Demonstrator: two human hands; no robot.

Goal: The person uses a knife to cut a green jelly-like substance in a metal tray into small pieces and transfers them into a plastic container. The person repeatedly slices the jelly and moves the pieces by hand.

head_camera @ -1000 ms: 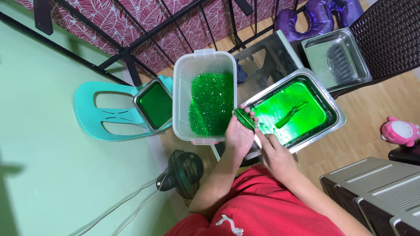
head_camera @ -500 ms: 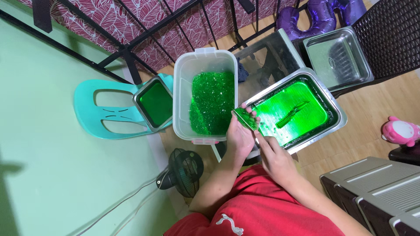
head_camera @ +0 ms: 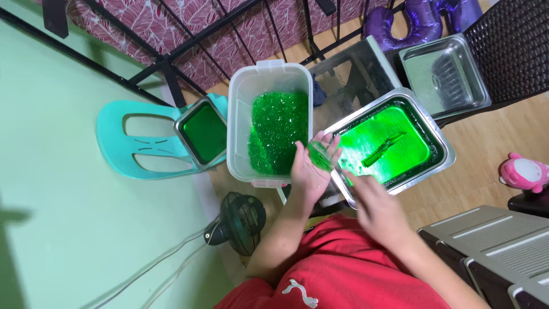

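Left hand (head_camera: pixel 309 171) palm up cradling green jelly piece (head_camera: pixel 320 155), right hand (head_camera: pixel 377 209) blurred, grip unclear, beside steel tray (head_camera: pixel 443 137)

Jelly slab (head_camera: pixel 321 155) in left hand (head_camera: pixel 309 171): translucent green. Clear plastic tub (head_camera: pixel 240 114) w/ dark green jelly bits (head_camera: pixel 275 137). Steel tray (head_camera: pixel 443 143), bright green jelly sheet (head_camera: pixel 382 146). Small steel pan (head_camera: pixel 202 133), deep green fill. Chair (head_camera: pixel 134 151) turquoise. Cloth (head_camera: pixel 189 28) maroon, white leaf print. Shirt (head_camera: pixel 337 274) red. Toy (head_camera: pixel 521 171) pink. Cushion (head_camera: pixel 394 23) purple.
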